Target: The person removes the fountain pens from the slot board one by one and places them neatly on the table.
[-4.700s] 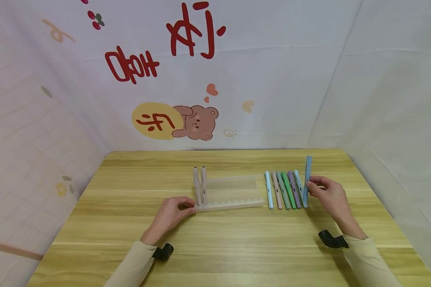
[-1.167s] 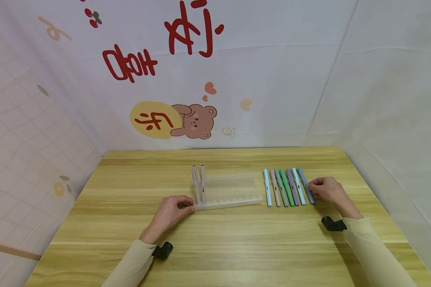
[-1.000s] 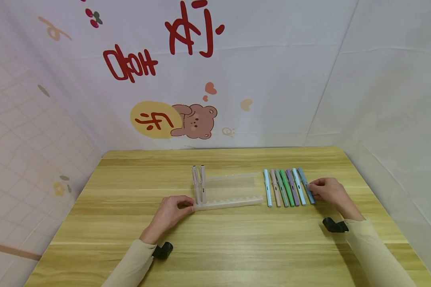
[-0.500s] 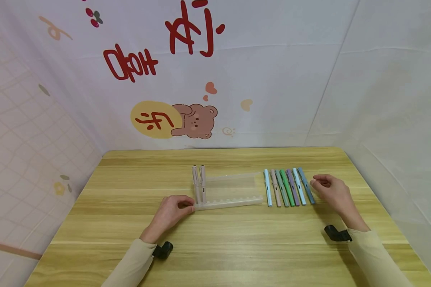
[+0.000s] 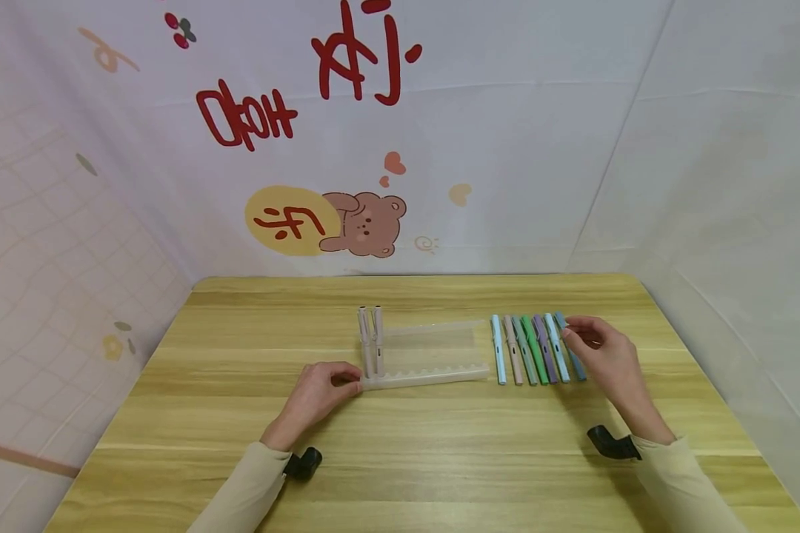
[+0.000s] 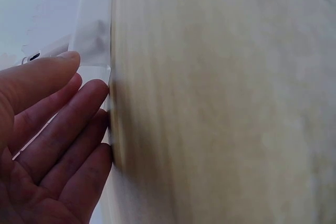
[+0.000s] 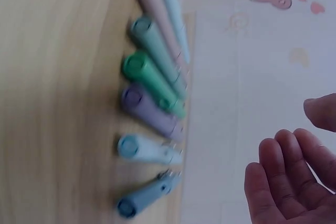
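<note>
My left hand (image 5: 320, 396) holds the left end of a clear plastic pen rack (image 5: 433, 377), thumb and fingertips at its corner. Two pale pinkish-grey pens (image 5: 378, 348) stand upright in the rack's left end. To its right lies a row of capped pens: light blue (image 5: 499, 352), beige-pink, grey-green, green (image 5: 535, 352), purple, light blue and darker blue (image 7: 144, 198). Over the darker blue pen, at the row's right end, hovers my right hand (image 5: 607, 359). Its thumb and fingers are apart with nothing between them, and it partly hides that pen in the head view.
The wooden table (image 5: 400, 459) extends in front of the rack and pens. A white printed cloth (image 5: 507, 133) hangs behind the table and along both sides. Each wrist carries a black camera mount (image 5: 612, 444).
Earlier my right hand held the darker blue pen upright. It laid the pen flat at the row's right end, let go, drew back right, then came back over it. The left hand stayed put.
</note>
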`<state>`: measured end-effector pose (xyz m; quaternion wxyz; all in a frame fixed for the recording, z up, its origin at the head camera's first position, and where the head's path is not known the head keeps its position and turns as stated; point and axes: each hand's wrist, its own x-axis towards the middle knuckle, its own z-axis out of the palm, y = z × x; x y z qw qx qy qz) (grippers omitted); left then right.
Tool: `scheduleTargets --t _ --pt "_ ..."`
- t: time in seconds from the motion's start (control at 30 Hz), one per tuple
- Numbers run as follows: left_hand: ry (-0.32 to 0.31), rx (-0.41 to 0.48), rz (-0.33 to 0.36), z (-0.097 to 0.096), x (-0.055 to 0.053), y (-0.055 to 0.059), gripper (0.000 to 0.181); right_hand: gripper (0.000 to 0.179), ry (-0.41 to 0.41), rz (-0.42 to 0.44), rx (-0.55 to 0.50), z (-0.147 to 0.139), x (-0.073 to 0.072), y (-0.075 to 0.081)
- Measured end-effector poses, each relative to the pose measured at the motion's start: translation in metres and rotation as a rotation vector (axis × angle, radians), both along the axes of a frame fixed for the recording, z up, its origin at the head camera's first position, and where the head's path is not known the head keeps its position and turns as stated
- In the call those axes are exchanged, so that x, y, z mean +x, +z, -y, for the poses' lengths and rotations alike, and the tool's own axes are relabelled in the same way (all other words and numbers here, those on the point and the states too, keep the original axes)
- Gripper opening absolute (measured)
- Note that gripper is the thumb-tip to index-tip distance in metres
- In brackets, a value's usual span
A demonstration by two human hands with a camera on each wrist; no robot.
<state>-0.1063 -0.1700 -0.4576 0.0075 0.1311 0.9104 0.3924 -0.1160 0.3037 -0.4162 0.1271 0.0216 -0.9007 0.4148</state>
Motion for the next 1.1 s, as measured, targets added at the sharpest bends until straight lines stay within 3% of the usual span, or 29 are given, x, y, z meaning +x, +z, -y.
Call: scheduleTargets --t 0.4,0.9,1.1 --pt "-0.002 -0.004 -0.006 0.0 0.001 0.002 0.009 0.036 0.09 -0.032 -0.107 0.039 0.007 0.009" --pt "0.026 -0.02 -0.021 0.0 0.001 0.0 0.01 0.029 0.214 -0.156 -0.184 0.095 0.009 0.0" --pt "0.026 -0.016 0.003 0.0 0.0 0.001 0.01 0.028 0.257 -0.176 -0.176 0.113 0.009 -0.004"
